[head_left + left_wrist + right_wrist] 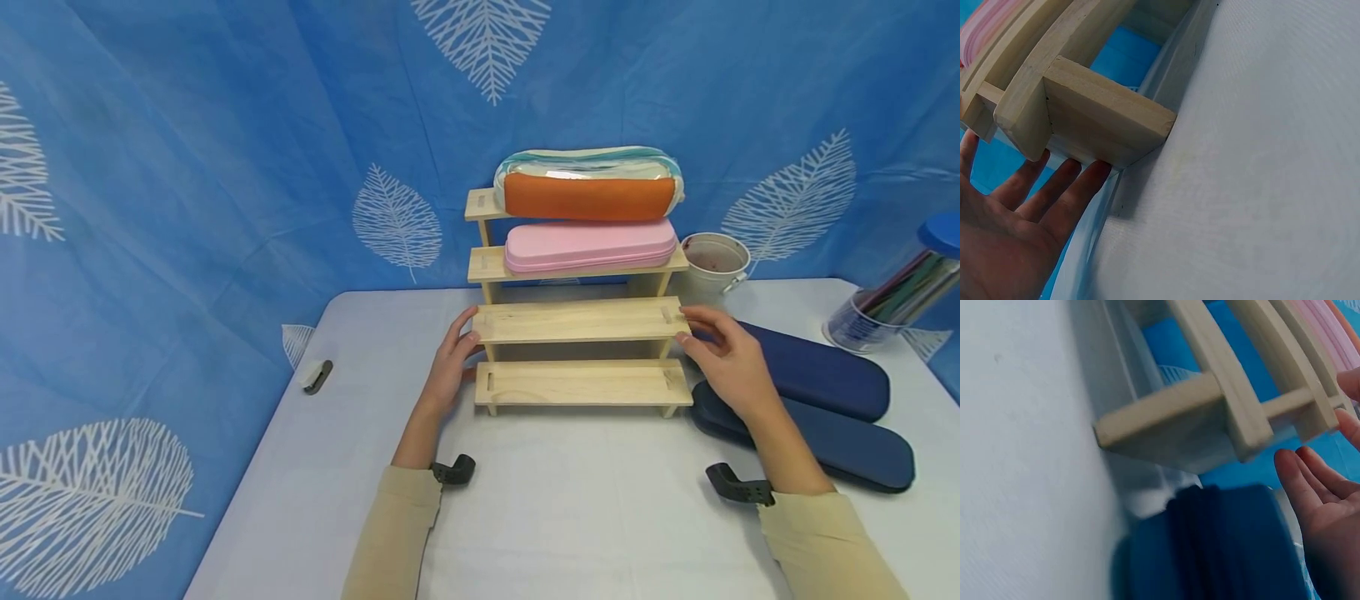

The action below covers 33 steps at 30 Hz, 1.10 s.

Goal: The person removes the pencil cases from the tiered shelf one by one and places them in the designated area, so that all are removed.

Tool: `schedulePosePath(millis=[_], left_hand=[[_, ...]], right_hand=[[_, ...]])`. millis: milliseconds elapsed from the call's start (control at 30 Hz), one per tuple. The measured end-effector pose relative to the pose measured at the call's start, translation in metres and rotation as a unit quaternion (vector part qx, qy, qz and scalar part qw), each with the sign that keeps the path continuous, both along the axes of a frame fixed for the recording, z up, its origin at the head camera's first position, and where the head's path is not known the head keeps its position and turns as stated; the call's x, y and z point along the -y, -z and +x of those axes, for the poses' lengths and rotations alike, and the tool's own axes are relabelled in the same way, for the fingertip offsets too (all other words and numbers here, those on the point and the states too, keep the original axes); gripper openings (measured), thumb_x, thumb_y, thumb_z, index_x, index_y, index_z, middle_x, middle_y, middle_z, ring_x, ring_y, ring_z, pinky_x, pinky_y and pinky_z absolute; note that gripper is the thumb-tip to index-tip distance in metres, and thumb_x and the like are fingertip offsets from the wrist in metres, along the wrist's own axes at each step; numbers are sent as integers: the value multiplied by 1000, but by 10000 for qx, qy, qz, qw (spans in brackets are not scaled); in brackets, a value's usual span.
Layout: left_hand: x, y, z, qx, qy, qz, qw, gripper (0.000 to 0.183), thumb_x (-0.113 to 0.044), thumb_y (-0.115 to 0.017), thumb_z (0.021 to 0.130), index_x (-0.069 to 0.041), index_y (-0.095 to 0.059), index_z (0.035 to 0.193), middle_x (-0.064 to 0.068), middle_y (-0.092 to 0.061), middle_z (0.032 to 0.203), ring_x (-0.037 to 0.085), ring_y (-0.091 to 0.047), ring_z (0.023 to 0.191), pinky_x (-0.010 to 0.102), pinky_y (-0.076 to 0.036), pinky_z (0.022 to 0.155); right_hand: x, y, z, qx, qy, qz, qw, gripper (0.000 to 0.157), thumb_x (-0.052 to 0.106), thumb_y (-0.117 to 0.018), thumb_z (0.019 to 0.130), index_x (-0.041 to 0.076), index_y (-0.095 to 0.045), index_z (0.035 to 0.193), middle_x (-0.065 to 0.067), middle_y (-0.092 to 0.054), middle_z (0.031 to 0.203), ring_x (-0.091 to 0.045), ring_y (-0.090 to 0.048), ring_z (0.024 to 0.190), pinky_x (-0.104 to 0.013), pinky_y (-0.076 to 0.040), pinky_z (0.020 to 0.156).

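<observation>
A pale wooden shelf with stepped tiers stands between the two hands. My left hand rests at its left end, thumb by the second tier from the bottom. In the left wrist view, extended fingertips lie right at the lowest tier's side support. My right hand is at the opposite end, thumb and fingers at the same second tier. In the right wrist view one finger reaches the tier's end while the lower fingers are apart from the wood. An orange pencil case and a pink case lie on the upper tiers.
Two dark blue cases lie right of the shelf, partly under the right arm. Behind them are a white bucket and a clear blue-lidded jar of pencils. A small dark-and-white object lies at the left table edge, before a blue cloth backdrop.
</observation>
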<state>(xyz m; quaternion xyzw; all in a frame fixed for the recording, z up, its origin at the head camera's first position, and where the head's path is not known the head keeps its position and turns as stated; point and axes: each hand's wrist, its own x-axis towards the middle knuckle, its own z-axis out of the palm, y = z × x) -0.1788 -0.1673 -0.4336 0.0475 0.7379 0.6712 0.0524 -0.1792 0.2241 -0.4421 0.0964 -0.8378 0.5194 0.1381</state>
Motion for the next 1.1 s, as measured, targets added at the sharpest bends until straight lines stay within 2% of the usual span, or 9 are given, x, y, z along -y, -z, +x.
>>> schedulePosePath(millis=[167,267,533,700,967,1100], left_hand=[[-1,0,0,31,-34,-23,10000,50,-37,-42,103,-33,-30,151,9,-43,145,30,-47,125,56,-42,94],[-1,0,0,17,-39,-5,10000,50,-37,-42,103,-32,-29,151,10,-42,145,30,-47,125,56,-42,94],[1,2,-2,-34,10,92,10000,50,-37,-42,103,-32,-30,151,10,-43,144,29,-48,125,55,-43,94],[1,3,-1,6,28,74,10000,50,-36,-43,103,-32,-30,151,10,-42,145,29,-48,125,56,-42,95],[3,-4,-1,-12,33,-1,10000,51,-33,-47,102,-27,-32,151,16,-45,141,32,-52,121,54,-42,96],[8,8,-10,24,68,-39,10000,51,-34,-48,102,-30,-32,150,15,-43,143,31,-52,121,53,-43,95]], right_hand=[[11,3,0,173,56,28,9998,41,27,-57,98,12,-53,136,-10,-50,135,-19,-46,126,-11,-40,90],[15,7,-1,214,196,-112,9995,39,30,-54,99,14,-55,135,-8,-52,134,-15,-47,125,-13,-39,92],[19,15,-2,169,421,-420,9981,40,28,-60,96,16,-57,133,-6,-54,132,-5,-55,106,-10,-44,77],[19,16,-1,161,417,-472,9979,39,26,-61,96,14,-57,133,-7,-54,133,-4,-55,106,-10,-44,79],[20,15,-1,161,336,-642,9972,41,28,-61,95,13,-57,133,-6,-53,133,-5,-54,109,-10,-44,81],[21,14,-1,57,292,-716,9970,40,26,-62,95,12,-58,132,-7,-54,131,-7,-56,107,-11,-45,81]])
